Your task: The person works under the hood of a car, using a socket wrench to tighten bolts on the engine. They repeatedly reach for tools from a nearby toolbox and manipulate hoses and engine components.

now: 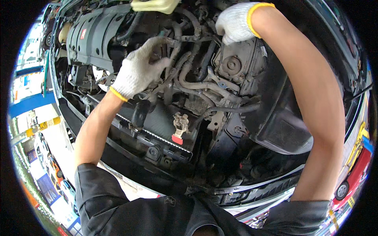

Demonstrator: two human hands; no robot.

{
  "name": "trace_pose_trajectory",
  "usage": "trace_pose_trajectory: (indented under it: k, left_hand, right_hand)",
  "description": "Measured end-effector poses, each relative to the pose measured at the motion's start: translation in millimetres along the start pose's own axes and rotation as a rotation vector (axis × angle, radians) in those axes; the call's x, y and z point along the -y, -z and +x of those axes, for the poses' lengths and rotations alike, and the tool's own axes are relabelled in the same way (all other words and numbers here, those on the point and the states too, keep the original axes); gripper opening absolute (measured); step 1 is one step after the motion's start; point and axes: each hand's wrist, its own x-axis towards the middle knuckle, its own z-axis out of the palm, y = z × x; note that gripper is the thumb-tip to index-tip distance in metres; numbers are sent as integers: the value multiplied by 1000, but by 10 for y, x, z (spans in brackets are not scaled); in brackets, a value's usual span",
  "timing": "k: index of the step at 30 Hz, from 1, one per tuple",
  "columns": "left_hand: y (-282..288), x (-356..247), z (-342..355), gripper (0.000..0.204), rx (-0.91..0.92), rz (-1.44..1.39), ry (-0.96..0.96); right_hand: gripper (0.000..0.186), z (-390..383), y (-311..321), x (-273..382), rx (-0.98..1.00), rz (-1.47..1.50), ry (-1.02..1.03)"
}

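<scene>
My left hand, in a white knit glove with a yellow cuff, is at the middle of an open engine bay. Its thumb and fingers curve round a dark rubber hose, with the fingertips against it. Farther back and to the right, my right hand wears a matching glove. Its fingers are curled closed above a grey metal plate with a round hub; whatever they hold is hidden. Several bent coolant hoses run between and below my hands.
A grey engine cover lies at the left, and a pale yellow plastic piece at the back. Nearer me are the radiator and a dirty fitting with a red tab. A black plastic box sits right, under my forearm.
</scene>
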Motion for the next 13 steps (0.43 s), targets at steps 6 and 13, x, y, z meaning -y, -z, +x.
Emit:
trace_pose_trajectory:
  k: [6, 13]
  left_hand:
    - [-263, 396, 706, 61, 47, 611, -251]
    - [-469, 407, 1132, 50, 147, 827, -333]
  right_hand:
    - [43, 7, -2, -93, -1, -44, 40]
    - [43, 41, -54, -76, -9, -94, 29]
